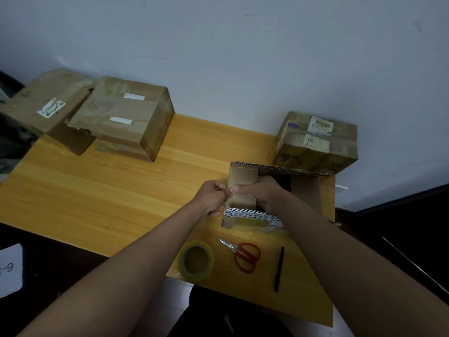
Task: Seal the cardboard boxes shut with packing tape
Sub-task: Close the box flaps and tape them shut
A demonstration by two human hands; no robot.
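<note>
Both hands at the open box (250,190), near the tabletop's right edge.
Left hand (211,197) clenched beside a flap; right hand (255,193) grasps that flap; tape (195,260), scissors (243,254), pen (279,269) at the front edge.

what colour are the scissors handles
Red, seen in the head view: the scissors lie near the tape roll.

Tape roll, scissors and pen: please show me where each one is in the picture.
tape roll (195,260): head view, on its cardboard core.
scissors (246,256): head view, on the red handles.
pen (279,269): head view, on the middle of its black barrel.
</note>
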